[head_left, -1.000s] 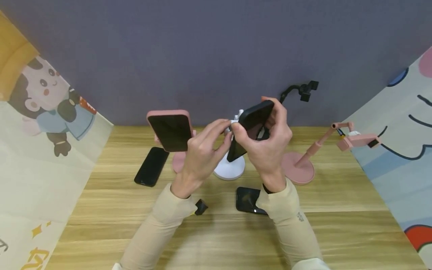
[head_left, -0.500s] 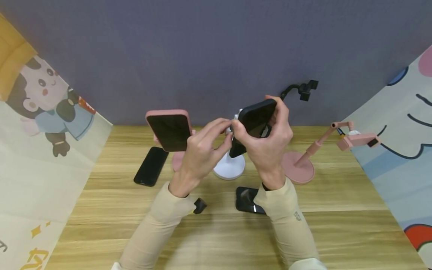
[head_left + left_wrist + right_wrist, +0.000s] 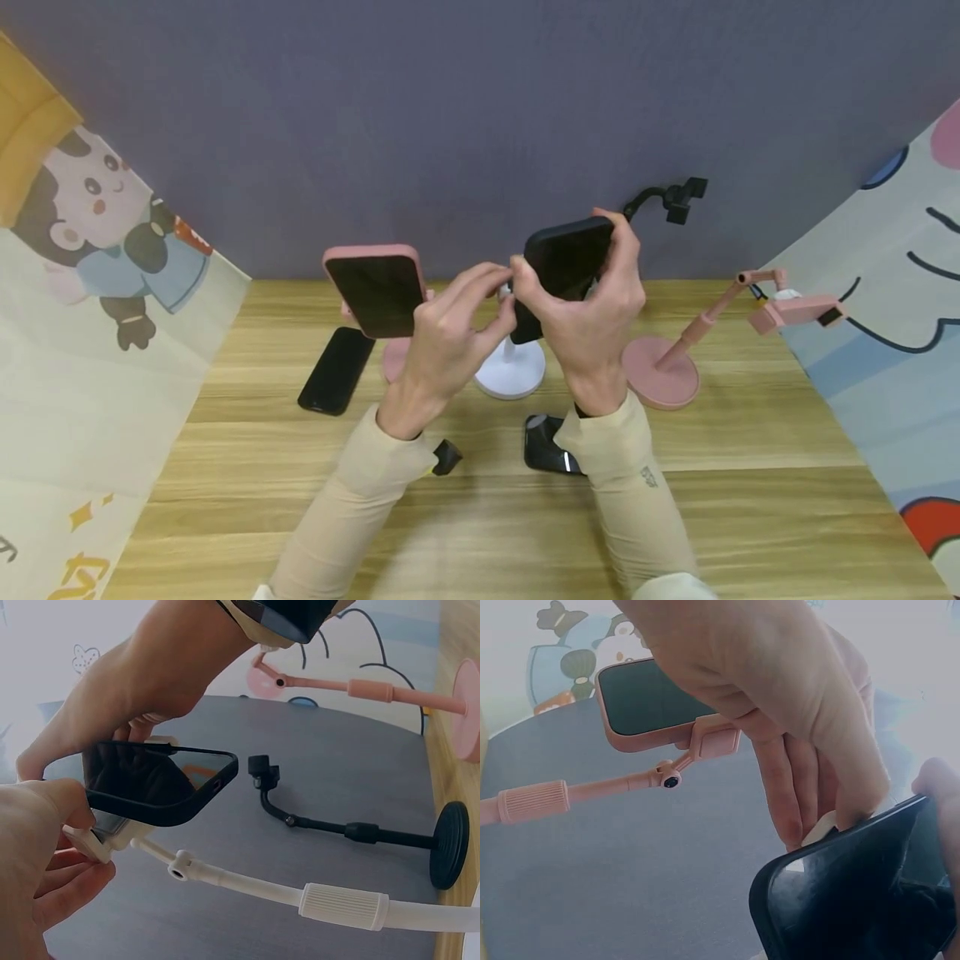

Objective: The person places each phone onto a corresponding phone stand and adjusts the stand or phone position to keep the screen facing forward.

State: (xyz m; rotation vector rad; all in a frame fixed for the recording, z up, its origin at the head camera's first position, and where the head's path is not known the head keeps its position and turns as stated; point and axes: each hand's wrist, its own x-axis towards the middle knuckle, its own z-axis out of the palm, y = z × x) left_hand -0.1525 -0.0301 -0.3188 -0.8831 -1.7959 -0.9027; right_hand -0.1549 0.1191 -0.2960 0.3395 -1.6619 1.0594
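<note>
My right hand [image 3: 596,325] grips a black-cased smartphone [image 3: 566,258] by its edges, thumb on the left side, and holds it tilted over the white phone stand [image 3: 512,379]. At the phone's left edge, my left hand [image 3: 450,333] pinches the stand's white clamp [image 3: 120,834] between thumb and fingers. In the left wrist view the phone lies against the clamp at the end of the jointed white arm [image 3: 247,881]. The right wrist view shows the left fingers [image 3: 802,780] on the clamp behind the phone's edge. How far the phone sits inside the clamp is hidden.
To the left, a pink-cased phone [image 3: 378,292] sits on a pink stand, near a black phone [image 3: 336,371] lying flat. Another black phone [image 3: 546,446] lies partly under the right sleeve. A pink stand [image 3: 660,375] and a black stand [image 3: 675,200] stand to the right.
My right hand has turned the black phone so that its screen faces the head camera more, and its lower end has risen slightly. The left hand has stayed at the clamp.
</note>
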